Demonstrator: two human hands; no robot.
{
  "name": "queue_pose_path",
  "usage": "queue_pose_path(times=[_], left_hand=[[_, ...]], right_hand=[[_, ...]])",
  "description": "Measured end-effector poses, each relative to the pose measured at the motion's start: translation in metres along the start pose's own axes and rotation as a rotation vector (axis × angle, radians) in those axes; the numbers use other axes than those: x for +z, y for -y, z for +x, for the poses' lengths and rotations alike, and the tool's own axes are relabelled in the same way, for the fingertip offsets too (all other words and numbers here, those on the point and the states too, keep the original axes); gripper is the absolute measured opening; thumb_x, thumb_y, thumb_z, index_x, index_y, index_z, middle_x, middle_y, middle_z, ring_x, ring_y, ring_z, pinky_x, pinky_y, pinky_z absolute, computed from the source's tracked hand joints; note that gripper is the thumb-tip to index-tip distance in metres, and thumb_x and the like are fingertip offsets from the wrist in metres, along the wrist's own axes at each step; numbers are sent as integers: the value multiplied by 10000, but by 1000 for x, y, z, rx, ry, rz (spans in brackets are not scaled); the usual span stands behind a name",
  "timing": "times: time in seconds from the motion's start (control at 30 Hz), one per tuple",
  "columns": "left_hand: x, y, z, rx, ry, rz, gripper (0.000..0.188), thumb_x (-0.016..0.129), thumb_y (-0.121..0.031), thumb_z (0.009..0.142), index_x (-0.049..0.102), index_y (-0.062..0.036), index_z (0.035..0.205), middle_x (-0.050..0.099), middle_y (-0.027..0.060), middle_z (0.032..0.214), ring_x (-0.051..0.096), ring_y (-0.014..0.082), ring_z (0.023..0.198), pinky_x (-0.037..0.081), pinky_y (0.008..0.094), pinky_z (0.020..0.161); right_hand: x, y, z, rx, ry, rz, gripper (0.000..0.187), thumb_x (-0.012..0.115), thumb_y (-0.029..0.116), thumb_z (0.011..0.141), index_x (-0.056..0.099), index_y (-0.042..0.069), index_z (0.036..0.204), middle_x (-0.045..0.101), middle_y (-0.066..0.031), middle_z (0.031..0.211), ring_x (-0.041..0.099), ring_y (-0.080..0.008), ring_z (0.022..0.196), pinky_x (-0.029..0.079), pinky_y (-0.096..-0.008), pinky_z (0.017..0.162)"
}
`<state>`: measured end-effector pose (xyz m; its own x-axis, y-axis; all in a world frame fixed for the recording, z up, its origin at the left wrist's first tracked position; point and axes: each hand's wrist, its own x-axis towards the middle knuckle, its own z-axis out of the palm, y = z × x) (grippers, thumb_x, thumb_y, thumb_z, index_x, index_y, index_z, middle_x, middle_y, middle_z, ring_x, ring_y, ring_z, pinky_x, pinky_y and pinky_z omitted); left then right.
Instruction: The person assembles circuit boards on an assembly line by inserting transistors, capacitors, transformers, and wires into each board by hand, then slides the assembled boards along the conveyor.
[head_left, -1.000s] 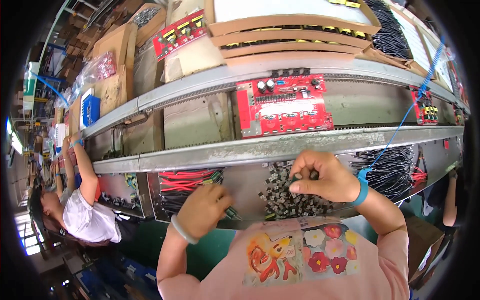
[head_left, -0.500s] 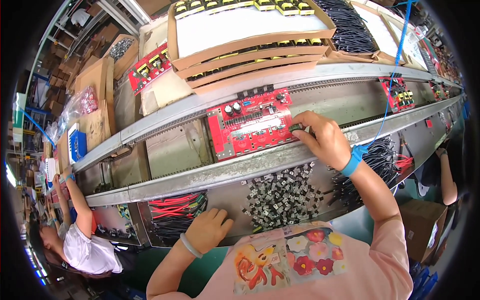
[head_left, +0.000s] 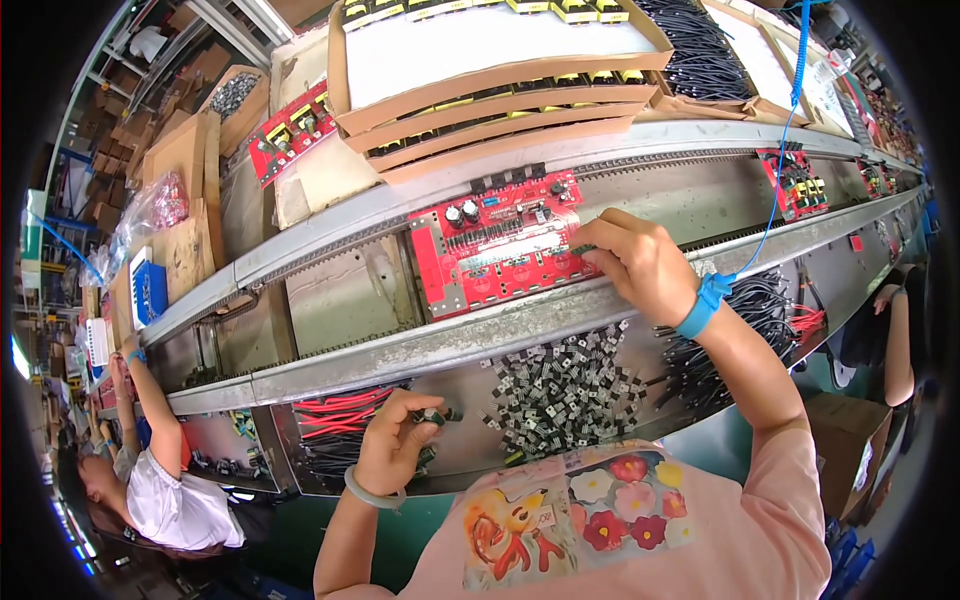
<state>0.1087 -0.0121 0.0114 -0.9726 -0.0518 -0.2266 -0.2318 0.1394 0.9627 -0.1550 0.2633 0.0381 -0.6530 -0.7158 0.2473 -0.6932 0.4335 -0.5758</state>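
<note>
A red circuit board [head_left: 433,262] with capacitors and other parts lies across the conveyor rails in front of me. My right hand [head_left: 640,262], wearing a blue wrist strap [head_left: 707,305], reaches over the board's right edge. Its thumb and forefinger pinch a small dark-green component [head_left: 583,249] against the board; the fingers partly hide it. Lower left, my left hand [head_left: 392,440] is closed round a small dark component with green on it [head_left: 430,415], above the tray's edge. Between my arms, a pile of black transistors [head_left: 565,395] with metal legs is spread out.
Red and black wires [head_left: 345,410] lie left of the transistors, black cables [head_left: 735,325] to the right. Stacked cardboard trays [head_left: 510,75] stand behind the conveyor. Another board [head_left: 795,185] sits farther right. A blue coiled cord [head_left: 802,55] hangs down; a co-worker [head_left: 180,490] works at left.
My left hand has risen from the wires and now has a small component between its fingers. My right hand has moved slightly left and up, bringing its component onto the board.
</note>
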Motion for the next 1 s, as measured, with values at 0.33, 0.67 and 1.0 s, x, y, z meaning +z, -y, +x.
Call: queue_pose_path(times=[0.33,0.67,1.0], left_hand=[[-11,-1,-4,-234,38,-280,254,592,17,993,538,-10,1239,632,94,1106,650,158,965,545,277,761],[12,-17,11,-8,363,230,321,581,75,917,559,-12,1225,648,176,1291,653,300,1152,522,364,945],[6,-28,16,-22,360,490,294,633,56,902,614,-10,1187,669,163,1049,682,301,879,534,372,773]], right_hand=[[-9,0,7,-106,108,-10,225,653,-77,809,710,33,996,682,-147,988,687,-387,885,561,-436,750],[-13,1,8,-174,162,-45,226,645,-80,776,719,24,963,702,-150,1069,698,-374,908,576,-427,760],[-6,2,12,-175,161,-146,190,619,-20,821,658,7,1006,686,-166,958,685,-370,823,562,-445,700]])
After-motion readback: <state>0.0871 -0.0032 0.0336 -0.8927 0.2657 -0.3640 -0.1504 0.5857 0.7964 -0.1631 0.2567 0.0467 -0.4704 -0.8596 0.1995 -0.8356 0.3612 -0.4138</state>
